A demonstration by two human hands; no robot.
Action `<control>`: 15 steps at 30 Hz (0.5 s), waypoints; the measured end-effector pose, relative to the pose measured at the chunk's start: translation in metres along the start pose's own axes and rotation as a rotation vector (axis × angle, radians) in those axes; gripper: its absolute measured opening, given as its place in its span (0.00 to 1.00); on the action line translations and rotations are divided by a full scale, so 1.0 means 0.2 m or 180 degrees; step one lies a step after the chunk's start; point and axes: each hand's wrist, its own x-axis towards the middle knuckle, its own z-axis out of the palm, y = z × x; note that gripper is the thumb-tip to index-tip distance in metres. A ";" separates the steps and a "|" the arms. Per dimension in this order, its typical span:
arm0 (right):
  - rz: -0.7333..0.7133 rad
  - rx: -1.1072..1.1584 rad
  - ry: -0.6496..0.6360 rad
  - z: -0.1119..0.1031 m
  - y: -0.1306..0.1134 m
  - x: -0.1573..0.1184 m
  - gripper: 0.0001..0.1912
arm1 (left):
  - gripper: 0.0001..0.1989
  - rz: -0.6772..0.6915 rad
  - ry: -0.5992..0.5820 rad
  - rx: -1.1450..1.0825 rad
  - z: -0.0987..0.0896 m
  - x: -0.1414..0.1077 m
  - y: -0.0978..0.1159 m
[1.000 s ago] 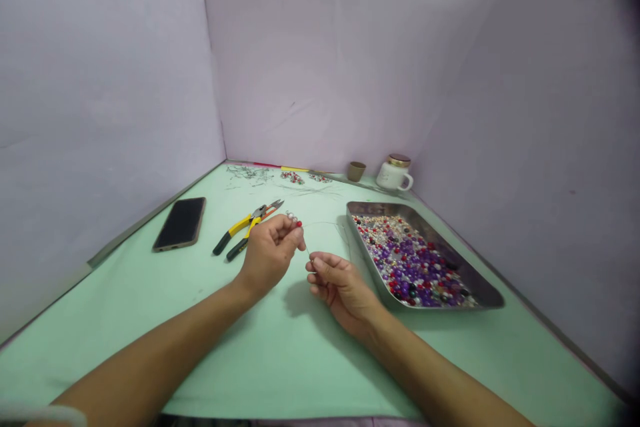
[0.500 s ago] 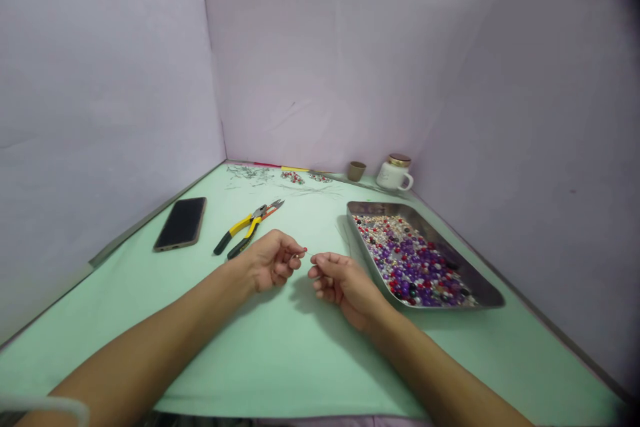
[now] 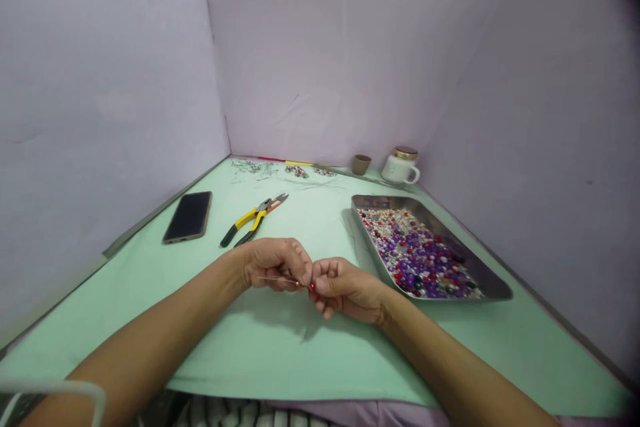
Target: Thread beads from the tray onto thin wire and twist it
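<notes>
My left hand (image 3: 280, 263) and my right hand (image 3: 345, 287) meet above the front middle of the table. Between their fingertips is a thin wire (image 3: 273, 278) with a red bead (image 3: 313, 287) at its right end and a small gold-coloured bead (image 3: 299, 284) beside it. The left thumb and fingers pinch the wire, whose free end points left across the palm. My right thumb and index finger are closed on the red bead. Just beyond the left hand lie yellow-and-black pliers (image 3: 253, 217), jaws pointing away.
A metal tray (image 3: 373, 250) of mixed beads stands at the right. A phone (image 3: 188, 217) lies at the left. At the back are wire pieces (image 3: 253, 168), beaded bits (image 3: 297, 172), a small brown pot (image 3: 361, 165) and a lidded white mug (image 3: 399, 169). Walls enclose three sides.
My hands, apart with the wire between them, have come together and lower. The wire now points left across my left hand, and the red bead is at my right fingertips.
</notes>
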 end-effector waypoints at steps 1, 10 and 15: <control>0.0023 -0.0031 -0.0016 0.00 0.00 0.00 0.11 | 0.04 0.0054 0.0001 0.0007 0.00 0.00 0.00; -0.0724 -0.0101 0.0494 0.02 0.00 0.01 0.08 | 0.13 0.0663 0.1093 -0.0982 -0.07 0.01 0.04; -0.1304 0.0145 0.1588 0.03 -0.02 0.04 0.10 | 0.08 0.1661 0.2499 -0.0481 -0.06 0.04 0.03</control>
